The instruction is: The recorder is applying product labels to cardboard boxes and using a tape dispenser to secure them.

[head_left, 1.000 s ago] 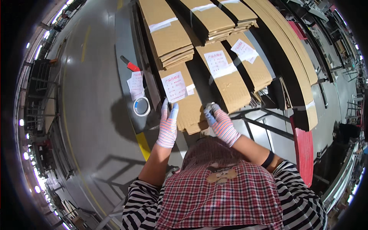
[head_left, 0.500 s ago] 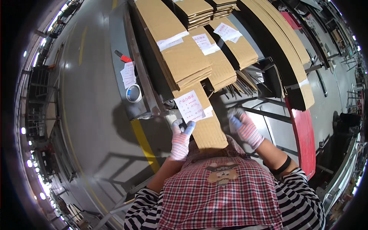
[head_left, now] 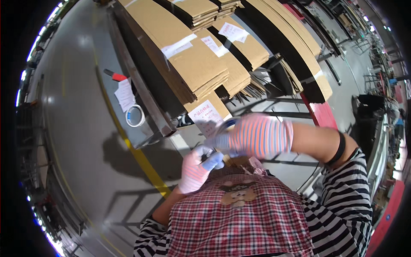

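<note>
A narrow brown cardboard piece (head_left: 209,99) reaches toward my apron from under the cardboard stack, and a white printed label (head_left: 206,115) lies on it. My right hand (head_left: 257,136), in a striped glove with bluish fingertips, crosses over the near part of the cardboard, smeared by motion. Its fingers are closed round what looks like a roll of tape (head_left: 226,124), mostly hidden by the glove. Just below and left, my left hand (head_left: 196,169) is closed, thumb and fingers pinched together; what lies between them is hidden. Both hands nearly touch.
Stacks of flat cardboard (head_left: 188,62) with white labels lie ahead on a dark metal frame. On the grey ledge at left are another tape roll (head_left: 135,115), papers (head_left: 124,95) and a red-handled tool (head_left: 115,76). A red beam (head_left: 319,112) stands at right.
My right hand has swung left across the cardboard to my left hand. The left hand has moved slightly down and its fingers have closed, off the label's edge. The view has shifted right.
</note>
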Demonstrator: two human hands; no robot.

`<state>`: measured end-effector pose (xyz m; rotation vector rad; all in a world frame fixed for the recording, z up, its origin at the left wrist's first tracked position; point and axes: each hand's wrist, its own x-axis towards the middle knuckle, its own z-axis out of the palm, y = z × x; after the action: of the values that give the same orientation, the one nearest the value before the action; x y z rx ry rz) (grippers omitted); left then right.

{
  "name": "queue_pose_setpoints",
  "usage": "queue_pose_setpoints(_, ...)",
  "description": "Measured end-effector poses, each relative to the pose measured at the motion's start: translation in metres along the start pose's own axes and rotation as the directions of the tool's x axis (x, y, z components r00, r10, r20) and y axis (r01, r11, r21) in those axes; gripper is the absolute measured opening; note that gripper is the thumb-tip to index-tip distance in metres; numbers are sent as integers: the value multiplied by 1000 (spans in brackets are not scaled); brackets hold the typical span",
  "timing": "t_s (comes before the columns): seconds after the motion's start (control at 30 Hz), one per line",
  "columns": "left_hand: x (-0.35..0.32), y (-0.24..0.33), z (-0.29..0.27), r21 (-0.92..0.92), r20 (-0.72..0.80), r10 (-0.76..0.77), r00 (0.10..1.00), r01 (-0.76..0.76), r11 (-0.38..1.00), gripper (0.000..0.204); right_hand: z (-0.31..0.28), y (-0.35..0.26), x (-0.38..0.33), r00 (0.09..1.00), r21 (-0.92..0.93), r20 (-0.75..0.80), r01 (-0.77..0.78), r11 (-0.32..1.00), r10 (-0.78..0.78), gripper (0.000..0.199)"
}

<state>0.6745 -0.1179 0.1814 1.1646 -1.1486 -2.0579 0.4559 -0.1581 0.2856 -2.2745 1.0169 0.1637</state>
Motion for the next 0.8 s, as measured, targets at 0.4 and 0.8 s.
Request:
queue_pose_setpoints(0.4, 105, -163, -64, 114, -94, 192, 977, -181, 977, 27, 118, 42, 10, 546, 356, -602, -468, 809, 582, 79)
queue_pose_setpoints(0.8, 223, -235, -54, -285, 52, -156, 986, 165, 944, 23, 142, -2, 62, 469, 324, -485, -688, 649, 738, 96)
